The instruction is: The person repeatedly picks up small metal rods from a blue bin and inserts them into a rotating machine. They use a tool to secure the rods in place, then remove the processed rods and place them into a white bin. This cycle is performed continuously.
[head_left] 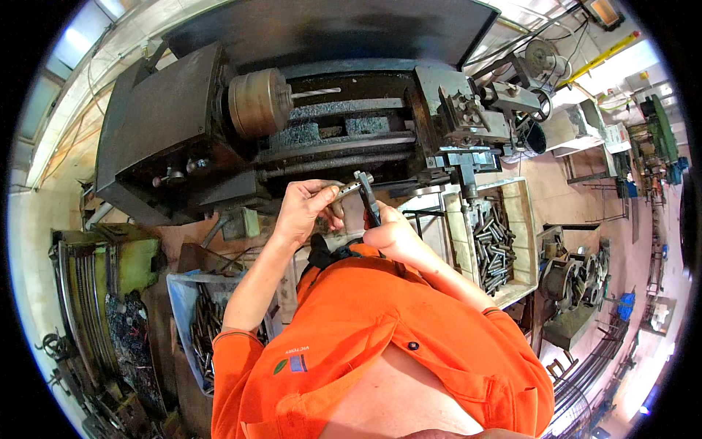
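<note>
A short metal rod (349, 189) is gripped in the left hand (303, 212) and gauged with a caliper (368, 197) clasped by the right hand (391, 233); a crate of rods (491, 245) is judged unmeasured.

Both forearms rise from the lower edge, bare below orange sleeves, and meet in front of the chest. The left hand (303, 208) is curled with fingers pinched shut, while the right hand (391, 233) is closed in a firm grip, knuckles up, just beside it.
</note>
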`<state>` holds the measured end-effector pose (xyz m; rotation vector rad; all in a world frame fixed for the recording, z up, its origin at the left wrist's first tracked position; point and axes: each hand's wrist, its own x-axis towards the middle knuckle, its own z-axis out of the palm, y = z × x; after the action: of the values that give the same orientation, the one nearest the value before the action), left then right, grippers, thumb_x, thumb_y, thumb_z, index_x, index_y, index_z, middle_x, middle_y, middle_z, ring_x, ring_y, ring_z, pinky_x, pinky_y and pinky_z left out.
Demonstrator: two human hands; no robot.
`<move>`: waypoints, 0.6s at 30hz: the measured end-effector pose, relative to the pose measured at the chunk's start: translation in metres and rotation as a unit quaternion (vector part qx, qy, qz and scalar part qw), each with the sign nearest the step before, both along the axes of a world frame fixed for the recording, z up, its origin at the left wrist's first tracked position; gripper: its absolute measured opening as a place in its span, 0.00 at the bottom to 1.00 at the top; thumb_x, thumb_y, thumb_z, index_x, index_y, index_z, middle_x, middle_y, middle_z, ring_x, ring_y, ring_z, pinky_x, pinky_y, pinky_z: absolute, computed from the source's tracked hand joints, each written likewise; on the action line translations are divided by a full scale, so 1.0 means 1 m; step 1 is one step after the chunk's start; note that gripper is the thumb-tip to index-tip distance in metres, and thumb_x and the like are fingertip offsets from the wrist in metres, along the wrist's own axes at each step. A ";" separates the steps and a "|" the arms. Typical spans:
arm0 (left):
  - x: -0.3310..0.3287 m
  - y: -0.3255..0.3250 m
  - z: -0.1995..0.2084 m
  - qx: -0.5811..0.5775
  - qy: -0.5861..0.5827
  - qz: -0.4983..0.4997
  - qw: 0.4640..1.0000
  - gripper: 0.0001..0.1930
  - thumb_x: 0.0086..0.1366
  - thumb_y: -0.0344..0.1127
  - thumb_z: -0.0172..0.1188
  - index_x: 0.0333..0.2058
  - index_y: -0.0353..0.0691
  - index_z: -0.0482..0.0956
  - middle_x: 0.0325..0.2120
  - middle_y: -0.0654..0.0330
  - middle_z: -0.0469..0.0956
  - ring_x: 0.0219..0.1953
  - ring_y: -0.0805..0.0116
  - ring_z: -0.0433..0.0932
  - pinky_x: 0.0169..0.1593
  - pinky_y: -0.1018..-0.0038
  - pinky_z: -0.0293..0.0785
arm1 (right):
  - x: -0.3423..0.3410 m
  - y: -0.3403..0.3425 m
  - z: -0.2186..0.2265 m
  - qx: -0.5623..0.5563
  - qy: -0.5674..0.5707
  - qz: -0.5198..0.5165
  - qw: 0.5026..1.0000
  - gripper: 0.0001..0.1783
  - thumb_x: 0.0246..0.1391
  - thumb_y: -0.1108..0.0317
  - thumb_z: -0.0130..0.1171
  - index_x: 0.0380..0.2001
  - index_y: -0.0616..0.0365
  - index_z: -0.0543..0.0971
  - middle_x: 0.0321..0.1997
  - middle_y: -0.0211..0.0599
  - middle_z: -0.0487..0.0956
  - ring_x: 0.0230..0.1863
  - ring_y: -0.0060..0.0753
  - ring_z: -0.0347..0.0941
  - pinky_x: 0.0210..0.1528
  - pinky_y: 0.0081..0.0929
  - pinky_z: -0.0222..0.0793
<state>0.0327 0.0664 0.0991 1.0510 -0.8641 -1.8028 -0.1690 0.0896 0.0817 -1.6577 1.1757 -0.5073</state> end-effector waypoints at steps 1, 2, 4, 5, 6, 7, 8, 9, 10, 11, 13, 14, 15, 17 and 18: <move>0.004 -0.002 -0.002 0.006 0.002 -0.005 1.000 0.13 0.59 0.37 0.55 0.35 0.30 0.75 0.16 0.55 0.75 0.14 0.70 0.74 0.17 0.79 0.69 | 0.003 0.000 0.001 -0.014 0.020 -0.003 1.000 0.15 0.30 0.68 0.57 0.26 0.65 0.71 0.30 0.51 0.73 0.32 0.51 0.70 0.35 0.33 0.66; 0.008 -0.004 -0.004 0.012 0.003 -0.011 1.000 0.13 0.59 0.37 0.55 0.35 0.30 0.75 0.16 0.56 0.75 0.14 0.70 0.74 0.17 0.79 0.69 | 0.007 0.000 0.002 -0.028 0.041 -0.006 0.999 0.15 0.30 0.68 0.58 0.26 0.65 0.71 0.30 0.52 0.73 0.32 0.55 0.69 0.35 0.35 0.66; 0.016 -0.007 -0.009 0.016 0.016 -0.015 1.000 0.15 0.59 0.40 0.55 0.37 0.32 0.74 0.17 0.56 0.76 0.16 0.69 0.75 0.19 0.78 0.71 | 0.018 -0.002 0.007 0.029 0.051 -0.066 0.996 0.16 0.31 0.66 0.59 0.25 0.65 0.71 0.29 0.53 0.72 0.32 0.59 0.67 0.35 0.38 0.66; 0.020 -0.008 -0.013 0.018 0.022 -0.019 0.999 0.16 0.59 0.41 0.54 0.37 0.33 0.74 0.18 0.57 0.76 0.16 0.68 0.76 0.19 0.78 0.72 | 0.022 -0.003 0.008 0.026 0.050 -0.071 0.996 0.15 0.31 0.67 0.58 0.25 0.65 0.71 0.27 0.51 0.72 0.31 0.56 0.67 0.34 0.37 0.65; 0.024 -0.008 -0.018 0.017 0.020 -0.011 1.000 0.16 0.59 0.42 0.54 0.38 0.34 0.74 0.18 0.57 0.76 0.18 0.68 0.76 0.21 0.78 0.72 | 0.024 -0.003 0.009 0.024 0.048 -0.075 0.996 0.14 0.31 0.68 0.57 0.25 0.64 0.71 0.26 0.49 0.72 0.29 0.53 0.68 0.33 0.35 0.65; 0.026 -0.006 -0.024 0.015 0.017 -0.008 1.000 0.16 0.60 0.42 0.53 0.39 0.34 0.73 0.19 0.56 0.76 0.20 0.68 0.77 0.23 0.78 0.73 | 0.025 -0.004 0.006 0.040 0.013 -0.099 0.994 0.13 0.32 0.68 0.56 0.24 0.64 0.70 0.24 0.46 0.72 0.28 0.48 0.68 0.32 0.34 0.64; 0.029 -0.003 -0.030 0.011 0.015 -0.003 1.000 0.17 0.60 0.43 0.53 0.40 0.35 0.73 0.20 0.56 0.76 0.22 0.68 0.77 0.24 0.77 0.73 | 0.027 -0.005 0.003 0.054 -0.023 -0.121 0.991 0.12 0.32 0.69 0.55 0.24 0.64 0.70 0.23 0.43 0.72 0.26 0.43 0.68 0.31 0.32 0.64; 0.029 0.004 -0.037 -0.018 -0.009 -0.042 0.999 0.18 0.60 0.42 0.54 0.43 0.35 0.70 0.23 0.55 0.77 0.26 0.68 0.78 0.29 0.76 0.74 | 0.026 -0.008 -0.010 0.085 -0.094 -0.158 0.979 0.11 0.32 0.70 0.54 0.23 0.63 0.70 0.22 0.40 0.71 0.25 0.37 0.67 0.30 0.29 0.63; 0.027 0.012 -0.045 -0.017 -0.024 -0.087 0.996 0.20 0.59 0.40 0.55 0.45 0.32 0.68 0.29 0.55 0.77 0.33 0.68 0.77 0.37 0.76 0.73 | 0.026 -0.012 -0.016 0.114 -0.166 -0.193 0.960 0.10 0.33 0.70 0.53 0.23 0.63 0.70 0.21 0.36 0.70 0.24 0.31 0.66 0.29 0.27 0.62; 0.023 0.021 -0.051 -0.036 -0.026 -0.126 0.991 0.21 0.59 0.39 0.56 0.46 0.30 0.66 0.34 0.54 0.76 0.38 0.67 0.75 0.41 0.74 0.72 | 0.028 -0.017 -0.009 0.125 -0.118 -0.195 0.966 0.07 0.33 0.72 0.50 0.22 0.61 0.69 0.20 0.29 0.67 0.24 0.20 0.61 0.28 0.21 0.60; 0.008 0.028 -0.055 -0.083 -0.044 -0.202 0.975 0.24 0.57 0.38 0.58 0.47 0.28 0.64 0.42 0.53 0.72 0.46 0.65 0.71 0.48 0.71 0.67 | 0.035 -0.027 -0.012 0.113 -0.152 -0.253 0.949 0.06 0.35 0.72 0.48 0.22 0.61 0.69 0.20 0.28 0.68 0.24 0.20 0.62 0.28 0.20 0.60; 0.000 0.027 -0.054 -0.112 -0.063 -0.235 0.963 0.26 0.56 0.38 0.59 0.48 0.27 0.63 0.46 0.53 0.69 0.50 0.65 0.68 0.52 0.70 0.65 | 0.041 -0.032 -0.015 0.106 -0.171 -0.279 0.939 0.06 0.35 0.73 0.48 0.22 0.61 0.69 0.20 0.27 0.69 0.24 0.20 0.62 0.28 0.19 0.59; -0.008 0.024 -0.061 -0.083 -0.032 -0.271 0.959 0.29 0.53 0.40 0.62 0.48 0.29 0.63 0.48 0.53 0.67 0.51 0.65 0.66 0.54 0.68 0.62 | 0.044 -0.038 -0.020 0.115 -0.202 -0.300 0.925 0.06 0.36 0.72 0.49 0.23 0.60 0.69 0.20 0.27 0.68 0.23 0.19 0.61 0.27 0.19 0.58; -0.017 0.016 -0.057 -0.150 -0.105 -0.249 0.951 0.30 0.51 0.40 0.64 0.48 0.30 0.63 0.44 0.55 0.68 0.49 0.67 0.67 0.54 0.71 0.61 | 0.051 -0.049 -0.016 0.109 -0.212 -0.328 0.914 0.05 0.36 0.72 0.49 0.23 0.59 0.69 0.19 0.26 0.67 0.22 0.19 0.60 0.26 0.19 0.58; -0.023 0.013 -0.067 -0.175 -0.113 -0.233 0.950 0.29 0.50 0.38 0.64 0.47 0.31 0.63 0.42 0.56 0.70 0.48 0.68 0.68 0.53 0.71 0.62 | 0.054 -0.054 -0.014 0.107 -0.216 -0.340 0.909 0.05 0.36 0.72 0.49 0.23 0.59 0.69 0.19 0.26 0.67 0.22 0.19 0.60 0.26 0.19 0.58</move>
<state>0.0099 0.0793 0.0322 0.8766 -1.6187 -1.8229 -0.1152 0.0352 0.0674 -0.8456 1.3892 -1.0758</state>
